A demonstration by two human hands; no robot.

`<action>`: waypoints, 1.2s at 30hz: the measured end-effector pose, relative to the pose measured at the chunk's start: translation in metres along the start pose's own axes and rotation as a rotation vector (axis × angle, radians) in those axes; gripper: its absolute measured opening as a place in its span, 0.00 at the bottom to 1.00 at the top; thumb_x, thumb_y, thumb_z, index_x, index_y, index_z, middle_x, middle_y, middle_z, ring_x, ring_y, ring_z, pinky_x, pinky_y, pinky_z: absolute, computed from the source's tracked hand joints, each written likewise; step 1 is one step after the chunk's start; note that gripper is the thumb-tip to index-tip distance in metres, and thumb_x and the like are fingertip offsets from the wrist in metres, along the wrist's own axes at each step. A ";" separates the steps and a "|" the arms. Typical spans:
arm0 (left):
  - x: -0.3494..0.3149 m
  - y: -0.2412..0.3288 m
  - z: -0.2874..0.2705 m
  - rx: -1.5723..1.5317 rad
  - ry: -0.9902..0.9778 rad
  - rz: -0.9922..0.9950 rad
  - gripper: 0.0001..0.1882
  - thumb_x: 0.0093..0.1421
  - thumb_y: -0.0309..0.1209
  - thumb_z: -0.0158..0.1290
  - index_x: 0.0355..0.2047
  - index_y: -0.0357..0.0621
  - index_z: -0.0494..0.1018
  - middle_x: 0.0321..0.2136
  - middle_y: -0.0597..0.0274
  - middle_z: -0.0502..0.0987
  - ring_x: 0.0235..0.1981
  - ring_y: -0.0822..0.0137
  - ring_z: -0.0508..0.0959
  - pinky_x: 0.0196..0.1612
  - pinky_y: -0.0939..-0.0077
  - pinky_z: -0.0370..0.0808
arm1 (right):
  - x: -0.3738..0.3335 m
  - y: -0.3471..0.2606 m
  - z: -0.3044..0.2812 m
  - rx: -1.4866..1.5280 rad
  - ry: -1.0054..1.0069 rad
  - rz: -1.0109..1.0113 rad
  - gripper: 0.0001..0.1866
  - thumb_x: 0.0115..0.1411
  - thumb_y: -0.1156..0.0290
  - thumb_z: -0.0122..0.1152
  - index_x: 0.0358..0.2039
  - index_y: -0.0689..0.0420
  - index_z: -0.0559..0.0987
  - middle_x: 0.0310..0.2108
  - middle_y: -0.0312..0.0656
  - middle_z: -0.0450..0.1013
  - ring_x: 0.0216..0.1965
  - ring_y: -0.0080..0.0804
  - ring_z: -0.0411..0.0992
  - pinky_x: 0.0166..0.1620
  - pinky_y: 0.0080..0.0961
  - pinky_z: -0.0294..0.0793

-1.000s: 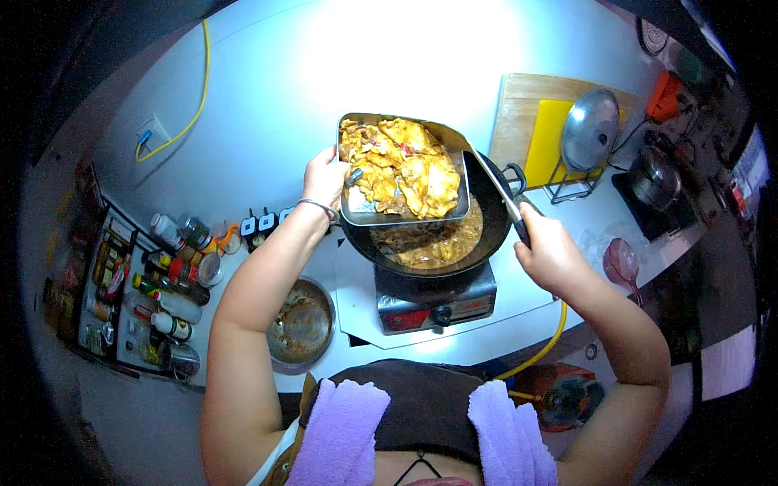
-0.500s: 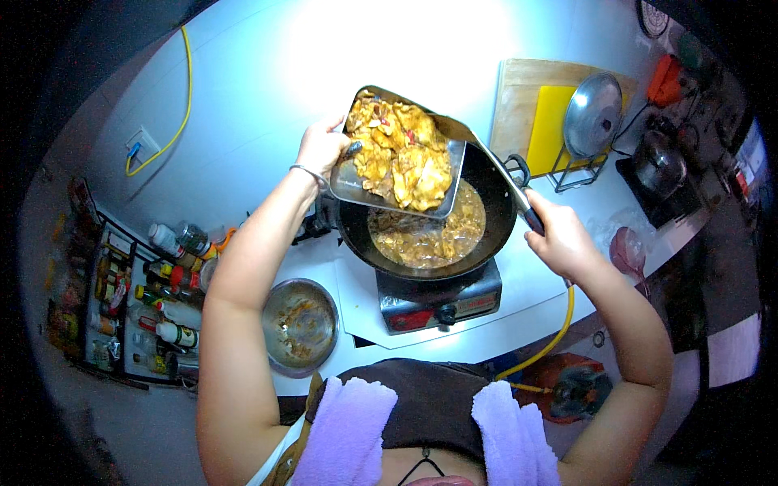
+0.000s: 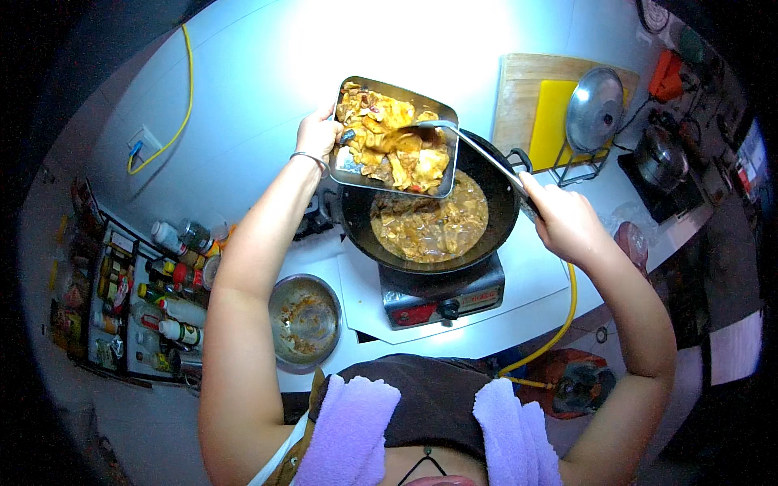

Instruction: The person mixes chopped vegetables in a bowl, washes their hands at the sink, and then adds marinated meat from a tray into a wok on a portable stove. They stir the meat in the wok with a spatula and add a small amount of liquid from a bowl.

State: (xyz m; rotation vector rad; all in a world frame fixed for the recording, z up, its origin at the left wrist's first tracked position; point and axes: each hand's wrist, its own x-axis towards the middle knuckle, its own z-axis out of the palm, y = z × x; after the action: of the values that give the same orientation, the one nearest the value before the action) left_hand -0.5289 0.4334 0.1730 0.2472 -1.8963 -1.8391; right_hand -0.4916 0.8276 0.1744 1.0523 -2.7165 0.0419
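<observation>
- Head view: left hand (image 3: 318, 134) curls closed around 1 metal tray (image 3: 350, 176).
- Right hand (image 3: 559, 215) grips 1 long-handled utensil (image 3: 496, 159), its head amid tray food (image 3: 421, 168).
- Wok (image 3: 504, 202) below.

A rectangular metal tray (image 3: 348, 162) hung askew just right of the left grip (image 3: 318, 134), half-covered by glossy yellow-brown food (image 3: 393, 166). A long metal spatula (image 3: 490, 156) slanted leftward and away from the right grip (image 3: 559, 215), its head among the food.

A kitchen — a wok (image 3: 506, 209) sits on a single-burner stove (image 3: 442, 303), seasoning bottles (image 3: 180, 331) crowd the left, a pot lid (image 3: 594, 111) stands before a yellow cutting board (image 3: 550, 121).
</observation>
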 end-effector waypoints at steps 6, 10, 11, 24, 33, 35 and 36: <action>0.017 -0.020 -0.002 0.074 0.112 0.079 0.28 0.46 0.12 0.42 0.51 0.35 0.70 0.29 0.61 0.76 0.21 0.76 0.72 0.23 0.80 0.71 | -0.018 -0.007 0.002 -0.141 -0.166 0.050 0.35 0.52 0.79 0.53 0.62 0.57 0.58 0.34 0.51 0.73 0.30 0.46 0.76 0.33 0.38 0.75; 0.023 -0.033 -0.010 0.170 0.111 0.160 0.31 0.48 0.11 0.42 0.56 0.36 0.67 0.32 0.57 0.78 0.28 0.67 0.79 0.32 0.74 0.78 | -0.028 0.005 0.004 -0.121 -0.184 0.078 0.36 0.50 0.79 0.54 0.62 0.57 0.58 0.33 0.51 0.73 0.30 0.47 0.75 0.34 0.39 0.75; 0.024 -0.034 -0.012 0.171 0.113 0.152 0.32 0.48 0.11 0.42 0.56 0.36 0.66 0.32 0.56 0.78 0.28 0.67 0.79 0.31 0.74 0.78 | -0.027 0.010 0.007 -0.065 -0.111 0.064 0.36 0.51 0.79 0.54 0.62 0.57 0.58 0.33 0.51 0.73 0.30 0.46 0.75 0.34 0.39 0.75; 0.015 -0.020 0.000 0.217 0.066 0.100 0.32 0.48 0.11 0.43 0.57 0.37 0.65 0.35 0.52 0.78 0.27 0.67 0.79 0.31 0.74 0.78 | 0.031 -0.033 -0.002 -0.399 0.198 -0.185 0.25 0.57 0.74 0.49 0.57 0.59 0.66 0.26 0.42 0.70 0.24 0.34 0.74 0.25 0.29 0.75; 0.029 -0.037 -0.007 0.086 0.228 0.097 0.31 0.47 0.11 0.45 0.54 0.37 0.69 0.40 0.54 0.77 0.34 0.66 0.79 0.36 0.75 0.77 | 0.005 -0.011 0.012 -0.496 0.062 -0.076 0.27 0.56 0.75 0.51 0.58 0.57 0.67 0.26 0.37 0.66 0.25 0.29 0.73 0.26 0.24 0.73; 0.030 -0.038 -0.003 0.024 0.212 0.096 0.31 0.47 0.11 0.43 0.55 0.36 0.68 0.41 0.53 0.77 0.34 0.66 0.79 0.37 0.75 0.77 | -0.011 0.011 0.023 -0.524 0.035 -0.112 0.28 0.56 0.75 0.51 0.59 0.57 0.66 0.26 0.39 0.68 0.23 0.33 0.74 0.25 0.27 0.75; 0.026 -0.035 0.002 0.035 0.220 0.095 0.31 0.47 0.10 0.43 0.55 0.36 0.68 0.41 0.53 0.77 0.35 0.66 0.79 0.37 0.75 0.77 | -0.017 0.017 0.026 -0.535 0.021 -0.133 0.28 0.55 0.75 0.52 0.59 0.58 0.65 0.26 0.40 0.69 0.23 0.35 0.75 0.24 0.29 0.76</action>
State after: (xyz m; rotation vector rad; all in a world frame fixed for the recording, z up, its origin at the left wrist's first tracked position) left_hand -0.5593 0.4204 0.1448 0.3508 -1.7589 -1.6456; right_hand -0.4960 0.8484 0.1462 1.0422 -2.4141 -0.6512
